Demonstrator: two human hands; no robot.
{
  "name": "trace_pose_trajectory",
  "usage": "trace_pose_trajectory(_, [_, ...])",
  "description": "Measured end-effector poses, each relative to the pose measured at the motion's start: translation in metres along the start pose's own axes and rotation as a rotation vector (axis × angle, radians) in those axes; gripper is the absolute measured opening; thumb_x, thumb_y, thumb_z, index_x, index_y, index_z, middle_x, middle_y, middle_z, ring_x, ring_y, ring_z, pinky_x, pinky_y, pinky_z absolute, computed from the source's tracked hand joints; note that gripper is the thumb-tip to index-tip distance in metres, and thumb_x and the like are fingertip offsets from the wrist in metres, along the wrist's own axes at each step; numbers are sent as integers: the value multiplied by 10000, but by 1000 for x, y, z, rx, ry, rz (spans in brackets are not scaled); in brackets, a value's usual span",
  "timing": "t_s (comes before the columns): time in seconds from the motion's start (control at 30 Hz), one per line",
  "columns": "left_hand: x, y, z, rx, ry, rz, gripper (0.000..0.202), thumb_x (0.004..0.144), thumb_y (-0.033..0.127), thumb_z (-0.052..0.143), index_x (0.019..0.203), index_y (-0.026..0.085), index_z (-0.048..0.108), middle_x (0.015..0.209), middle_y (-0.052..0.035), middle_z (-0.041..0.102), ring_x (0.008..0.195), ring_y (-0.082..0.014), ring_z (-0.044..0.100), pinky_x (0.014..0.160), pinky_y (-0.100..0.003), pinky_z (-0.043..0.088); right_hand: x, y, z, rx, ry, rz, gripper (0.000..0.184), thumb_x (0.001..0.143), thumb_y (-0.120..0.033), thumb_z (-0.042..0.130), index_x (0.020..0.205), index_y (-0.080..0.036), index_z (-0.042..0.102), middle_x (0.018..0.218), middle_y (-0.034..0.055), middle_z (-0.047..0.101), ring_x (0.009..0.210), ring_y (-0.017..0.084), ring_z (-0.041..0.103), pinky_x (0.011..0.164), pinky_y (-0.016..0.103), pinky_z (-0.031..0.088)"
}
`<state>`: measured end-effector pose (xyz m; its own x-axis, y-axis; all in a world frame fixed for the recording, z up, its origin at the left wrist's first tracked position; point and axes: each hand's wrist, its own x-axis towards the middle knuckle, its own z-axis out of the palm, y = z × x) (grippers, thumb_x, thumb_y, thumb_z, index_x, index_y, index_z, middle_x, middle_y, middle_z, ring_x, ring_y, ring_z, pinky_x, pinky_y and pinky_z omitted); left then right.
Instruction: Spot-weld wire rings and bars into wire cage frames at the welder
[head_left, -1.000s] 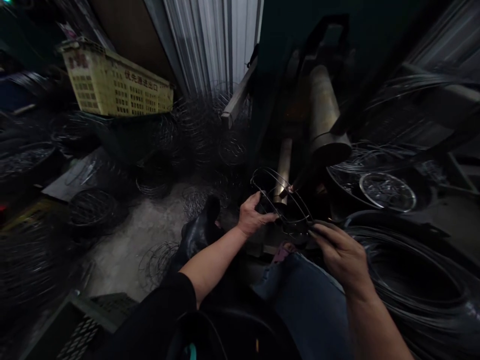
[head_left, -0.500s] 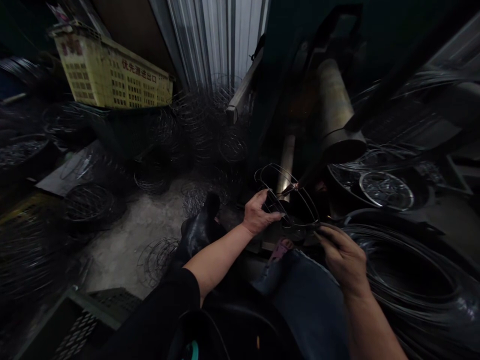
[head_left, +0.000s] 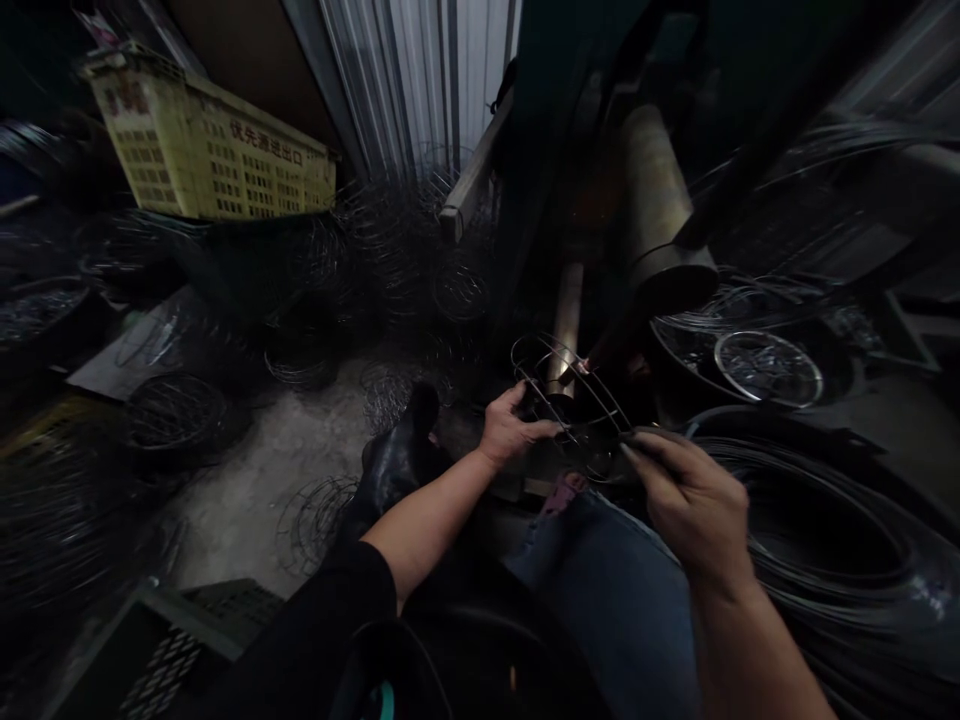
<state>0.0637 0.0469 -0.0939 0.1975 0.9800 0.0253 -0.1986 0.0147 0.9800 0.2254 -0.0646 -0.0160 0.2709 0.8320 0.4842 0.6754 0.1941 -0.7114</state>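
Note:
A round wire frame made of thin dark rods is held in front of a welding machine. My left hand grips its near left rim with closed fingers. My right hand pinches its lower right edge. A dark pointed electrode arm comes down from the right and touches the frame near its middle, where a small bright spot shows. A brass-coloured cylinder stands above that arm.
Coils of dark wire lie at the right, with a shiny ring behind them. Finished wire frames are piled on the concrete floor at the left. A yellow crate sits at the back left. My black boot rests ahead.
The frame has been turned slightly between my hands at the electrode. My right hand has shifted a little up and left along the rim. The view has swung slightly.

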Motion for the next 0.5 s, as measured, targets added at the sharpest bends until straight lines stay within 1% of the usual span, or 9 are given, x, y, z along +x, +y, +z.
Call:
trace_pose_trajectory(0.07, [2,2,2,-153,13,-93,757,394,288,914,1090,124,664,967,-45,701,906,-198,667,913,-394,549,14,-12,3,-29,-38,-22,144,844,-317,598,851,-240,719,916,42,709,845,209,670,777,332,542])
trace_pose_trajectory(0.17, [8,9,4,-268,31,-140,730,360,230,914,1042,131,673,922,-27,711,834,-172,671,893,-380,552,34,-20,9,-72,-77,-37,178,832,-326,566,820,-232,717,881,45,708,806,214,667,763,340,535])
trace_pose_trajectory(0.33, [15,15,7,-328,24,-190,633,390,200,895,984,132,685,803,-3,719,750,-153,664,849,-355,546,56,-21,15,-103,-91,-29,192,793,-318,538,763,-217,698,841,57,700,781,217,653,737,331,525])
trace_pose_trajectory(0.5, [14,11,11,-333,37,-202,573,419,192,882,957,136,693,833,-14,723,775,-154,657,840,-328,518,65,-25,18,-123,-111,20,201,777,-335,539,762,-209,696,820,57,700,768,217,649,741,335,518])
